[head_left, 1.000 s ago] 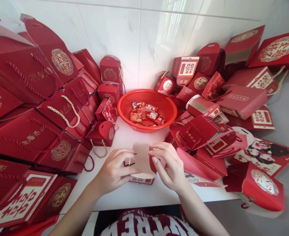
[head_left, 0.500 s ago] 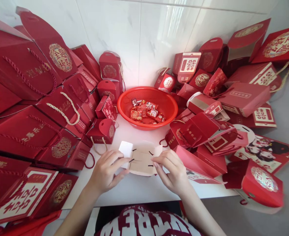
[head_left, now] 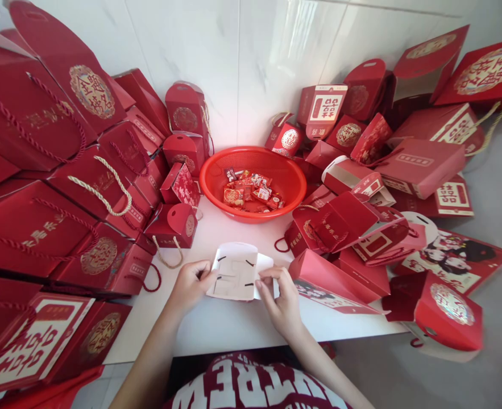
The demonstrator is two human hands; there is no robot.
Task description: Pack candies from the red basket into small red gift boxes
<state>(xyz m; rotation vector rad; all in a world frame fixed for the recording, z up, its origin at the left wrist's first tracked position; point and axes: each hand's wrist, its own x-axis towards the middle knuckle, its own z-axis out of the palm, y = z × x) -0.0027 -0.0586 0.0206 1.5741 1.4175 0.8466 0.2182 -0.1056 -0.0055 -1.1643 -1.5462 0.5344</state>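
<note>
A small paper gift box (head_left: 234, 281), white inside, lies opened out on the white table in front of me. Short dark cord ends poke through its inner face. Its left edge is pinched between the thumb and curled fingers of my left hand (head_left: 194, 284). On the opposite side, my right hand (head_left: 279, 295) grips the right edge beside a white side flap (head_left: 264, 264), fingertips closed on the card. The outer face of the box is turned down and mostly hidden.
Behind the box stands a red plastic basket (head_left: 208, 193) holding several wrapped sweets (head_left: 251, 190). Stacked red gift boxes with rope handles (head_left: 67, 221) rise on the left. More red boxes (head_left: 348, 221) are heaped on the right, some past the table edge. A tiled wall (head_left: 216, 68) closes the back.
The white flap on the box's left side no longer sticks out, while one now shows on the right. My left fingers have curled onto the left edge. The view has shifted slightly.
</note>
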